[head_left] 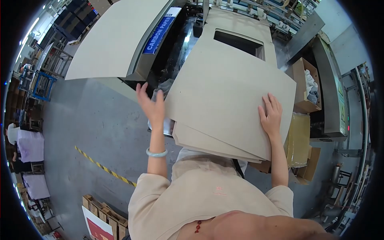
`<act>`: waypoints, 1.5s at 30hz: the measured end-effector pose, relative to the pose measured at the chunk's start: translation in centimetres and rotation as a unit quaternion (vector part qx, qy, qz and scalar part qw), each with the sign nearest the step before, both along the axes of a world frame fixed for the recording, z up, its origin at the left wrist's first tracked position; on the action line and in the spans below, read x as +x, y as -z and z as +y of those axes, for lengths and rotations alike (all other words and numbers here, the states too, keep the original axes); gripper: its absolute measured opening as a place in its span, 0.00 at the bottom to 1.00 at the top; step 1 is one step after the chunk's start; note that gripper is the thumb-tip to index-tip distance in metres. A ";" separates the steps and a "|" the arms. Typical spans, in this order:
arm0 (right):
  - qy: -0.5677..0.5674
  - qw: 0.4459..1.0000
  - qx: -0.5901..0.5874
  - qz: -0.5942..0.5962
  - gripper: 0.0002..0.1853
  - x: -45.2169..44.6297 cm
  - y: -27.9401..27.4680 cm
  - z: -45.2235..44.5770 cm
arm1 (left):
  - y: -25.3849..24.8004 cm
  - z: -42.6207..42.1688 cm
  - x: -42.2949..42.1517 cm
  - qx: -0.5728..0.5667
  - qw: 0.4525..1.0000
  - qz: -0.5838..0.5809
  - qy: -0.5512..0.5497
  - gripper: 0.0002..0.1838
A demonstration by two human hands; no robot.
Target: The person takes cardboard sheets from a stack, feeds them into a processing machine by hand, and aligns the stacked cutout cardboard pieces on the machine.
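Observation:
A large beige cardboard sheet (228, 92) lies askew over a stack of similar sheets (200, 140) right in front of my body. My right hand (272, 115) rests flat on the top sheet near its right side, fingers stretched out. Off the sheet's left edge, my left hand (151, 105) is raised with its fingers spread and nothing in it. Whether the left hand's side touches the sheet edge I cannot tell. Beyond the sheet, a machine bed with a dark rectangular opening (240, 42) shows partly.
A blue carton marked CARBON PAPER (160, 34) sits beside a pale board (116, 40) at upper left. An open cardboard box (306, 86) holds crumpled cloth at right. Machine rollers (256, 12) line the back. A wooden pallet (106, 214) stands lower left, near yellow-black floor tape (104, 166).

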State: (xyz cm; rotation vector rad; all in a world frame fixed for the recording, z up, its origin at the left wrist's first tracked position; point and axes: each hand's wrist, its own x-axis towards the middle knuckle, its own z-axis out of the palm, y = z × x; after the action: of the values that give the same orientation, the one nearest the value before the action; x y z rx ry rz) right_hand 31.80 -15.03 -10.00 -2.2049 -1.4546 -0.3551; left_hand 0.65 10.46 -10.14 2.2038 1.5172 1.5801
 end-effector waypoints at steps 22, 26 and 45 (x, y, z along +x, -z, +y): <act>0.210 0.802 0.189 0.526 0.22 4.0 -4.1 -11.1 | -2.8 0.4 -0.2 -0.369 0.882 -0.079 0.282 0.12; 0.179 0.833 0.245 0.463 0.22 7.6 -4.7 -9.1 | -3.6 1.5 3.4 -0.348 0.878 -0.118 0.306 0.11; 0.044 0.584 0.365 0.724 0.26 6.0 -1.6 2.4 | -1.0 5.9 14.5 -0.025 0.974 0.072 0.213 0.22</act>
State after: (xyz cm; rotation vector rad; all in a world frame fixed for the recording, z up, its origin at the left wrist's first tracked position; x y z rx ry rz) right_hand 37.82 -12.59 -8.38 -1.0686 -0.1202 0.6468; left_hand 15.15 16.40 -9.12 2.4449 0.9972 1.2599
